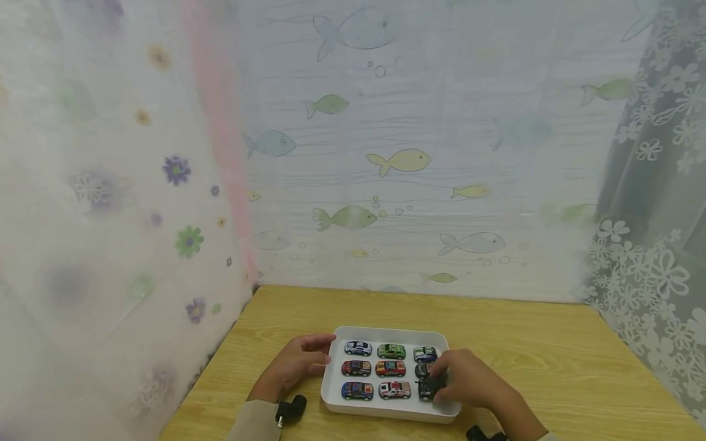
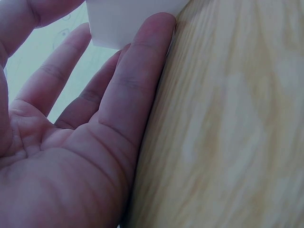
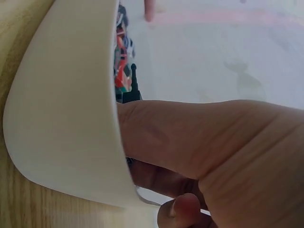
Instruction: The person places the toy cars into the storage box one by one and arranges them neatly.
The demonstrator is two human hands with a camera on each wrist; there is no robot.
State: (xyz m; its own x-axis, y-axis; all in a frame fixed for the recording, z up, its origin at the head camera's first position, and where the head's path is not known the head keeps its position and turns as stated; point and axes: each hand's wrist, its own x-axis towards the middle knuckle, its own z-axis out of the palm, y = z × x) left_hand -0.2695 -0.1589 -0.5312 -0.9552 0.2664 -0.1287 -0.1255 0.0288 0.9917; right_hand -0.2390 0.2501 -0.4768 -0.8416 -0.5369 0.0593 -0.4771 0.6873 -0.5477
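A white tray point(image 1: 386, 413) holds several small toy cars set out in rows. My right hand point(image 1: 469, 378) reaches over the tray's right wall and pinches a black toy car point(image 1: 426, 389) at the near right corner, thumb on the near side. Part of that car is hidden by the fingers; its dark upright piece point(image 3: 133, 78) shows in the right wrist view. Just behind it sits a dark car point(image 1: 423, 370), partly covered by the fingers. At the tray's left wall, my left hand point(image 1: 298, 362) rests its extended fingertips, with its edge low along the table in the left wrist view.
The other cars include a blue one point(image 1: 357, 391), a white and red one point(image 1: 394, 390) and a green one point(image 1: 391, 351). Under the tray is a wood-grain table point(image 1: 496, 331). Fish-patterned sheeting point(image 1: 408, 257) hangs behind it, with flowered sheeting point(image 1: 110, 245) on the left.
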